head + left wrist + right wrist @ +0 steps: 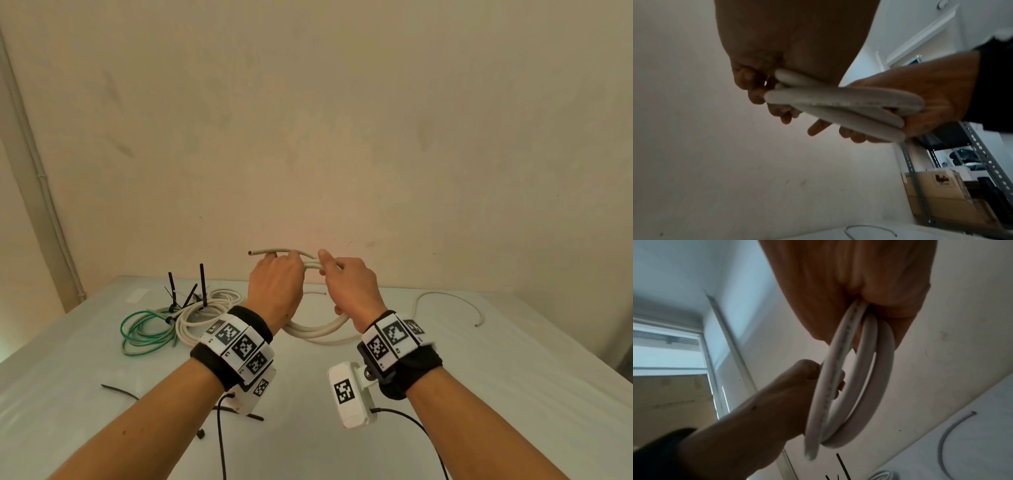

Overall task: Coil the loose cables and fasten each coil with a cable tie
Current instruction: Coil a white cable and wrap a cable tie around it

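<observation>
Loose black cable ties [120, 390] are lying at the table's [513, 377] near edge. We are noting the white cable coil [318, 330] held in the air above the table's middle, the left hand [275, 284] and right hand [352, 284] both curling round its upper strands. We are judging it light but stiff and springy; gripping where the loops bunch should be stopping them from springing apart.

Both hands raised side by side, fingers curled

The left hand [274, 277] and right hand [352, 284] sit close together, backs toward the head camera, forearms reaching forward, each wrist wrapped in a marker-covered band.
</observation>
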A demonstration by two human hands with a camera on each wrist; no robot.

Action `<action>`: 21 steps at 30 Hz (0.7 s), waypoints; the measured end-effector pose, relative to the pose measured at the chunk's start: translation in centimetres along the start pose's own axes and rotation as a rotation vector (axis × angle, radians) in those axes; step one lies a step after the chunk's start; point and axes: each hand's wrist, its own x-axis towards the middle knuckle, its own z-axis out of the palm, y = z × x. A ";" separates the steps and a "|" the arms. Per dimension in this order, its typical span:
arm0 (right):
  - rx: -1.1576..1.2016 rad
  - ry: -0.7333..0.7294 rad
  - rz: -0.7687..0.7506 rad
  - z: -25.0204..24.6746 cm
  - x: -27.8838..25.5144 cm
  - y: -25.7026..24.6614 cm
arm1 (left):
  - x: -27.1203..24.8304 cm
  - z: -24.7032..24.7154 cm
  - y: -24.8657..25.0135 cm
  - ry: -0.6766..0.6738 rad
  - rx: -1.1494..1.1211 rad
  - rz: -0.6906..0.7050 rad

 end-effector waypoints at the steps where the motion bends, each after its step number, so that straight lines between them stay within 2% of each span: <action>1: -0.010 -0.003 0.008 0.2 0.2 0.2 | -0.1 0.3 0.0 -0.020 -0.002 -0.017; 6: 0.032 0.032 0.091 1.3 0.8 1.1 | -0.8 1.0 0.1 -0.033 0.068 -0.102; 12: -0.001 0.003 0.101 1.6 1.1 1.0 | -1.1 0.4 0.2 -0.065 0.180 -0.031; 14: -0.025 -0.034 0.094 1.5 1.3 0.9 | -1.5 0.0 0.2 -0.113 0.196 -0.024; 17: -0.026 -0.067 0.078 1.1 1.2 1.1 | -1.4 0.3 -0.1 -0.105 0.201 -0.035; 21: 0.004 0.004 -0.004 1.2 1.2 1.3 | -0.8 0.9 -0.2 -0.054 0.183 -0.054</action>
